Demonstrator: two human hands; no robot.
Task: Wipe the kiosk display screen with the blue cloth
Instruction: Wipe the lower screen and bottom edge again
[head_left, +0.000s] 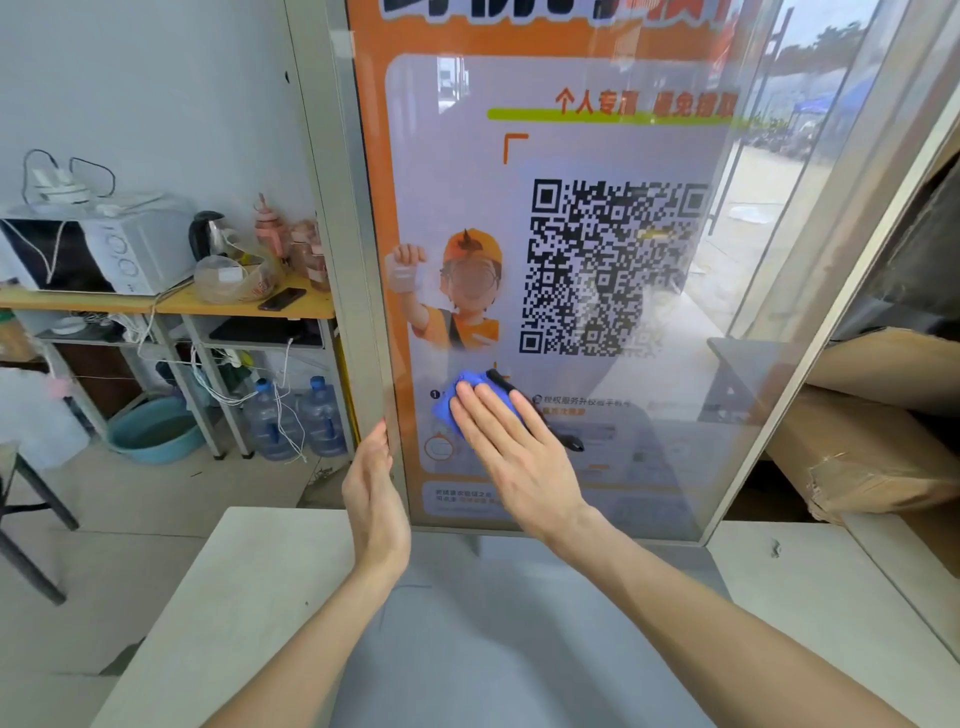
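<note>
My right hand (511, 452) lies flat, fingers straight, pressing the blue cloth (456, 408) against the lower left of the kiosk display screen (597, 260). My left hand (376, 493), open, steadies the left frame (358, 260). Risk: the cloth is bunched small under my fingers, so bare skin may smear the glass, or the unpinched cloth may slip down.

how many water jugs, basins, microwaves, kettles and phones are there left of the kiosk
water jugs: 2
basin: 1
microwave: 1
kettle: 1
phone: 1
total: 6
</note>
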